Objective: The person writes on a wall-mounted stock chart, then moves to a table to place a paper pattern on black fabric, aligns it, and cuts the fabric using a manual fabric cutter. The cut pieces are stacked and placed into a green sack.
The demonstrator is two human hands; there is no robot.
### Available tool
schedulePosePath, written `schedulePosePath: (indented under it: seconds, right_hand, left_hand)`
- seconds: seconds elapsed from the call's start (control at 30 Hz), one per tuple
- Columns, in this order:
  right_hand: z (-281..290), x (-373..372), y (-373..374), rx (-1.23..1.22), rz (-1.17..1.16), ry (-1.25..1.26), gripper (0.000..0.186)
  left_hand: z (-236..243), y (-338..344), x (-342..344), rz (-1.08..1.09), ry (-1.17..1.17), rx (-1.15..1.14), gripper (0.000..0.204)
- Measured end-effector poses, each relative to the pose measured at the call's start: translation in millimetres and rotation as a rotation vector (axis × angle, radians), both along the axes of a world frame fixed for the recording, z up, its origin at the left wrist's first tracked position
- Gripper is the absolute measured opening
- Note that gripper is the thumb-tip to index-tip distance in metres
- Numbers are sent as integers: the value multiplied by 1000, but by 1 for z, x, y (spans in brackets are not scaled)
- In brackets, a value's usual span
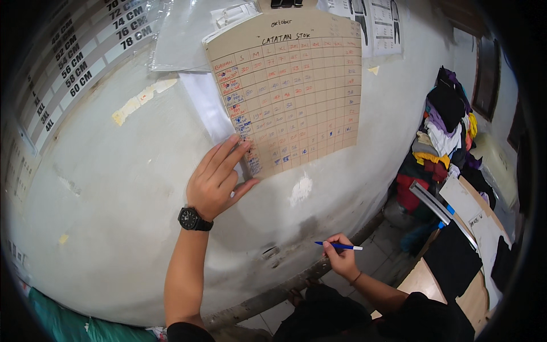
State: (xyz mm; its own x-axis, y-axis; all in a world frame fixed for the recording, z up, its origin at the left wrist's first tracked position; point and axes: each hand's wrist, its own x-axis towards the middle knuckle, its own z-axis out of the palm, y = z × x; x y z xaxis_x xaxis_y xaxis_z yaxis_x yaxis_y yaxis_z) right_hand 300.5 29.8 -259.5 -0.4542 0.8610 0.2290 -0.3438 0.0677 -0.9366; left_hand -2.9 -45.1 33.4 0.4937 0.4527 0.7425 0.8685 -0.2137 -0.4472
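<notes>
A tan handwritten grid sheet [302, 97] hangs on the wall under a black binder clip [285, 3], with white papers [200, 97] behind it. My left hand [219, 176], wearing a black wristwatch [194, 219], rests on the sheet's lower left corner with its fingers extended and thumb apart. My right hand [340, 259] is lower, away from the sheet, gripping a blue and white pen [345, 246] that points left.
A pale wall [108, 199] carries printed charts [85, 51]. At right are heaped clothes [444, 125] and a wooden table [421, 282] with black cloth [453, 262], cardboard pieces and a metal ruler [427, 202]. Green fabric [54, 313] lies at lower left.
</notes>
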Motion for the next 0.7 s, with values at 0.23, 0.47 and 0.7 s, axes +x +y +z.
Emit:
schedulePosePath:
  seconds: [0.23,0.47,0.7]
  right_hand:
    - [21,-1,-35,305,168,-92,15]
    - [19,12,-55,58,372,-43,13]
    - [7,2,-68,173,552,-281,18]
  left_hand:
    - [-28,-9,1,15,-66,47,48]
    - [-207,-70,76,36,-905,-232,46]
    - [-344,-141,174,149,-1710,-658,43]
